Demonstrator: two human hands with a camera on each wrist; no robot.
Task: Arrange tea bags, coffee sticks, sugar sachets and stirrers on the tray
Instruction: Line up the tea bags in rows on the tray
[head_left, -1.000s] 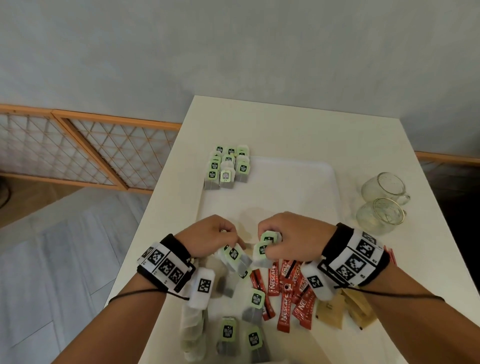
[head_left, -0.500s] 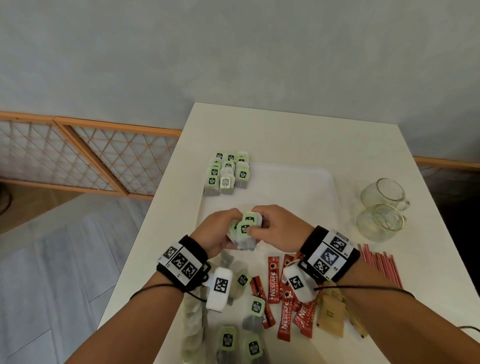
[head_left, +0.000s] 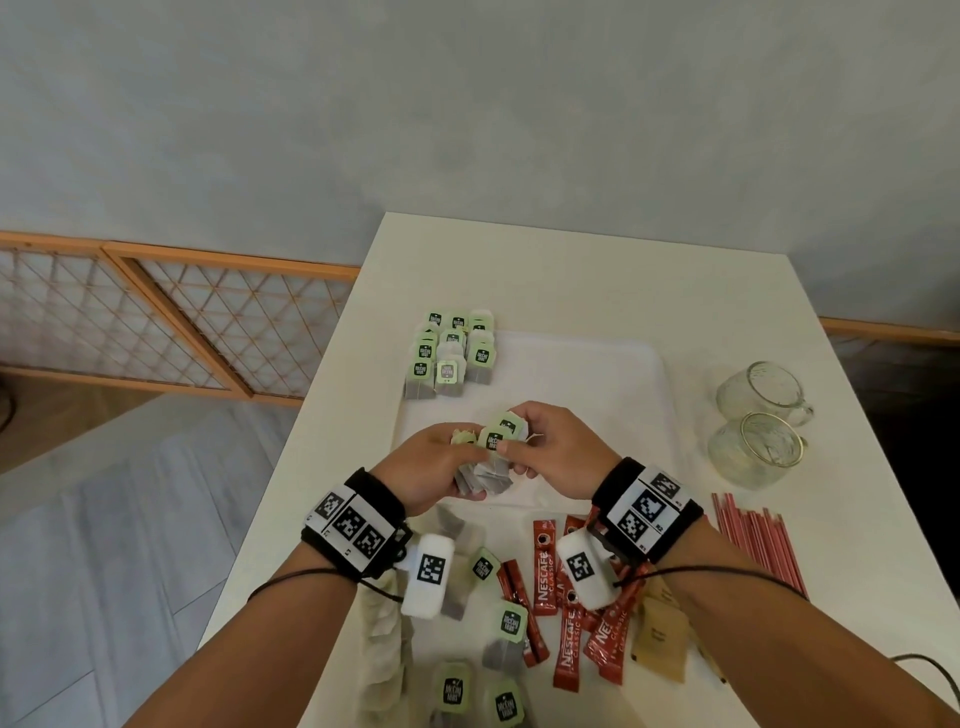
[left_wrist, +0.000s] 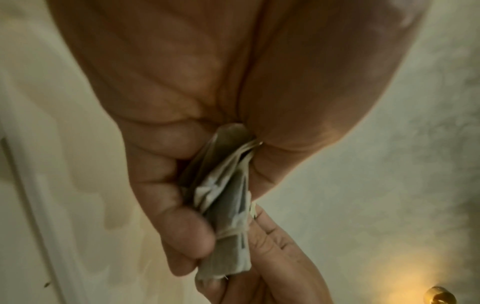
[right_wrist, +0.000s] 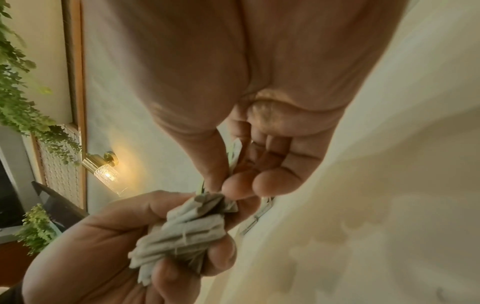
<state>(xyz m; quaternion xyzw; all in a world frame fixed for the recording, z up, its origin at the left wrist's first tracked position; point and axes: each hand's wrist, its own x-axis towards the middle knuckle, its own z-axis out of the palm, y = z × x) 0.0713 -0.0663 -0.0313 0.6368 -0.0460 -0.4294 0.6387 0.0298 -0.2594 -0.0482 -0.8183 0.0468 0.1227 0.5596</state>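
Both hands meet above the near part of the white tray (head_left: 597, 374). My left hand (head_left: 434, 467) grips a bunch of grey tea bags (head_left: 485, 475) with green tags, seen close in the left wrist view as tea bags (left_wrist: 226, 222) and in the right wrist view as tea bags (right_wrist: 182, 232). My right hand (head_left: 550, 449) pinches the top of the same bunch between thumb and fingers (right_wrist: 239, 187). A neat block of tea bags (head_left: 451, 356) lies at the tray's far left corner. Loose tea bags (head_left: 506, 631), red coffee sticks (head_left: 566, 618), brown sugar sachets (head_left: 660, 642) and pink stirrers (head_left: 758, 551) lie on the table near me.
Two glass mugs (head_left: 758, 415) stand at the right of the tray. The white table (head_left: 571, 275) ends at a drop to the floor on the left. A wood lattice rail (head_left: 171, 317) runs along the wall.
Both hands have lifted from the loose pile near me and moved forward over the tray, bringing their tea bags together into one bunch.
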